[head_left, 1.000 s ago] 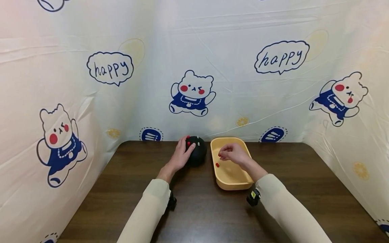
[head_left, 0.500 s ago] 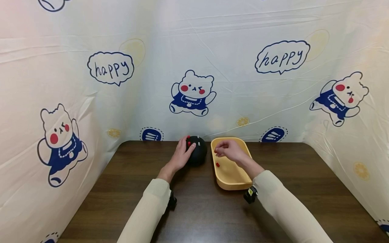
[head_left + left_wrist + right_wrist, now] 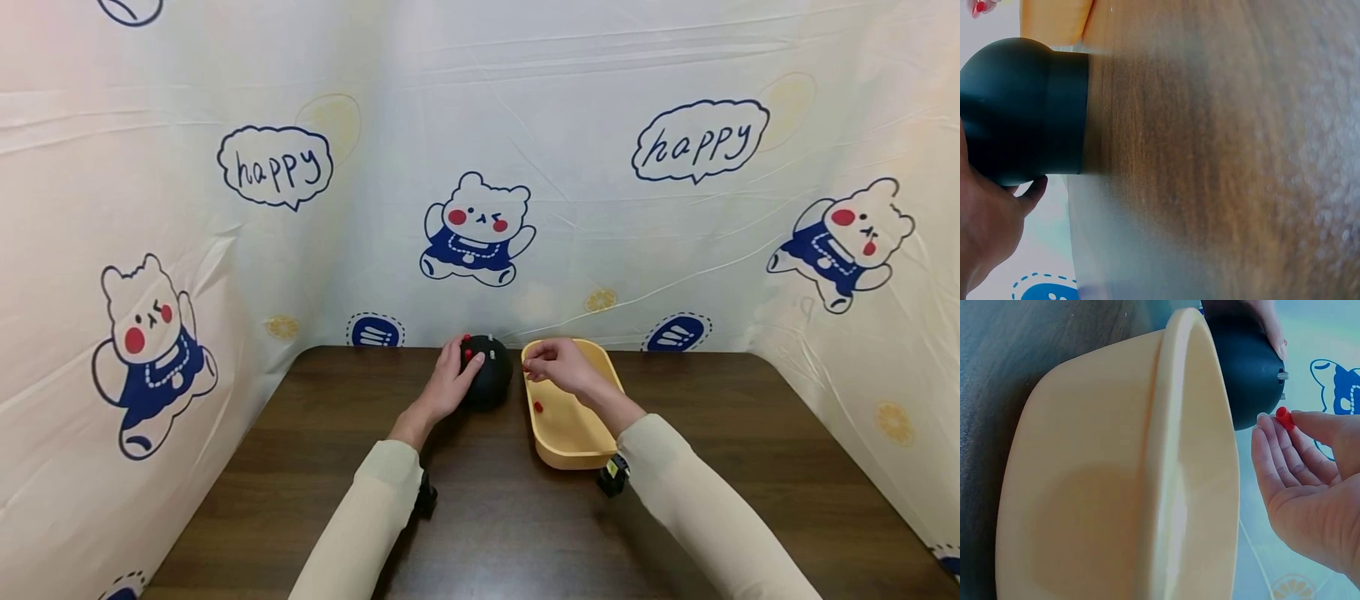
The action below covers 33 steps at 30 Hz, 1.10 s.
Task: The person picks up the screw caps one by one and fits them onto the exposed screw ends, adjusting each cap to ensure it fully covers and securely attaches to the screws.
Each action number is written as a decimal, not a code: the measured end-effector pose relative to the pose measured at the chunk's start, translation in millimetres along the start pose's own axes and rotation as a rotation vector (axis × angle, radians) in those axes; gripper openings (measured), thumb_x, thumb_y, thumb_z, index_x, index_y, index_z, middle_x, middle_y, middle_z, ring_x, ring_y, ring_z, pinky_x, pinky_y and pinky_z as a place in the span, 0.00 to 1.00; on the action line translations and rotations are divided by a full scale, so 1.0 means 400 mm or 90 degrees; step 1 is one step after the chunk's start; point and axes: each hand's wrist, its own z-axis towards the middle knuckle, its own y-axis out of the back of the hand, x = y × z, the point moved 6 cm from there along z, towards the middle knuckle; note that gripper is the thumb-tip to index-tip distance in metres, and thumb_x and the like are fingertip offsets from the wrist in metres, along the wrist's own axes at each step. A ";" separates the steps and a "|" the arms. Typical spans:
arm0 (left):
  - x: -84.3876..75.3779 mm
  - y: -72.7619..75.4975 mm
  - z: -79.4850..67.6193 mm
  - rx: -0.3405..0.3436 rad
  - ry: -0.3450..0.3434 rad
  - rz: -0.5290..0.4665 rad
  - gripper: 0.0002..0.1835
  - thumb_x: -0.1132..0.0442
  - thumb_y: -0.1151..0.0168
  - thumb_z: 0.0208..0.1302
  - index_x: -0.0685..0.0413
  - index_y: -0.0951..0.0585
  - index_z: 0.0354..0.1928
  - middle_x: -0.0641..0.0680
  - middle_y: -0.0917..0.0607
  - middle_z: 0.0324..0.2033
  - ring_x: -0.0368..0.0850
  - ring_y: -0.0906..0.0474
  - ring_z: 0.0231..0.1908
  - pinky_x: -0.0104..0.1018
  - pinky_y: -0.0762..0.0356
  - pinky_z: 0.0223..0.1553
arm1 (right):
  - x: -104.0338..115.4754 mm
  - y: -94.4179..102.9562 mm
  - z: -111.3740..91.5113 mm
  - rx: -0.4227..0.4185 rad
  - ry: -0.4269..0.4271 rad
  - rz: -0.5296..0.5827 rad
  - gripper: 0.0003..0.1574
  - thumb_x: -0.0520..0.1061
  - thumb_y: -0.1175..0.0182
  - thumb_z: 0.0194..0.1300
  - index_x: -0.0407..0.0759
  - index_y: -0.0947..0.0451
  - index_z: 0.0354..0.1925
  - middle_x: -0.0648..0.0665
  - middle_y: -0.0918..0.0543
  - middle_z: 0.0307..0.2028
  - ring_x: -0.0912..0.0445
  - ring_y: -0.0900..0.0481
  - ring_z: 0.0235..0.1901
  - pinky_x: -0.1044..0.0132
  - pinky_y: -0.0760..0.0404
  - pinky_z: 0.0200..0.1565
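A black dome [image 3: 491, 387] with a straight-sided base stands at the table's back edge. My left hand [image 3: 447, 379] grips its left side, fingers and thumb curled round it in the left wrist view. Small red caps [image 3: 468, 355] sit on top, beside bare threaded metal studs [image 3: 1282, 375]. To the right, my right hand [image 3: 564, 367] is raised over the left rim of a yellow tray [image 3: 576, 461]. Between thumb and fingertips it pinches a small hollow red cap [image 3: 1284, 418], close to the dome. A loose red cap [image 3: 538, 407] lies in the tray.
The dark wooden table [image 3: 495, 533] reaches to a printed cloth [image 3: 570, 208] hanging behind it and at both sides. The tray's tall wall [image 3: 1097, 462] stands just right of the dome. A small black camera [image 3: 612, 475] is strapped at the right wrist.
My right hand has moved left with the red cap, from over the tray's middle to its left rim, nearer the dome. The left hand has stayed on the dome.
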 end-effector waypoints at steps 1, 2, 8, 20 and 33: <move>0.000 0.000 0.000 0.001 0.000 0.000 0.46 0.28 0.56 0.73 0.51 0.49 0.80 0.56 0.45 0.76 0.55 0.43 0.71 0.59 0.44 0.73 | 0.003 -0.001 0.002 -0.001 0.002 0.000 0.12 0.35 0.40 0.73 0.25 0.21 0.48 0.26 0.15 0.43 0.32 0.16 0.45 0.49 0.15 0.49; -0.001 0.001 0.000 0.001 0.000 -0.001 0.46 0.29 0.56 0.73 0.51 0.49 0.80 0.56 0.45 0.76 0.55 0.43 0.72 0.59 0.44 0.73 | 0.007 -0.002 0.003 0.001 0.004 -0.001 0.12 0.35 0.40 0.73 0.25 0.21 0.48 0.26 0.16 0.43 0.31 0.17 0.46 0.49 0.15 0.49; 0.000 0.005 -0.001 -0.004 -0.004 -0.007 0.46 0.29 0.55 0.73 0.52 0.49 0.80 0.57 0.45 0.76 0.55 0.44 0.73 0.59 0.45 0.74 | 0.024 -0.009 0.008 -0.007 0.014 -0.014 0.11 0.36 0.40 0.73 0.27 0.20 0.48 0.30 0.15 0.41 0.34 0.16 0.45 0.50 0.14 0.48; 0.008 0.001 -0.002 -0.009 0.005 -0.006 0.45 0.31 0.55 0.74 0.52 0.49 0.80 0.57 0.44 0.76 0.55 0.43 0.71 0.58 0.45 0.74 | 0.046 -0.025 0.025 -0.043 0.033 -0.029 0.09 0.37 0.38 0.72 0.31 0.18 0.46 0.35 0.13 0.40 0.42 0.15 0.41 0.61 0.14 0.44; -0.002 0.001 0.000 -0.013 -0.003 -0.004 0.44 0.31 0.55 0.74 0.50 0.48 0.79 0.57 0.43 0.75 0.55 0.43 0.72 0.58 0.44 0.74 | 0.080 -0.021 0.048 -0.080 0.056 -0.055 0.09 0.37 0.37 0.71 0.31 0.17 0.46 0.34 0.13 0.42 0.48 0.15 0.38 0.59 0.15 0.45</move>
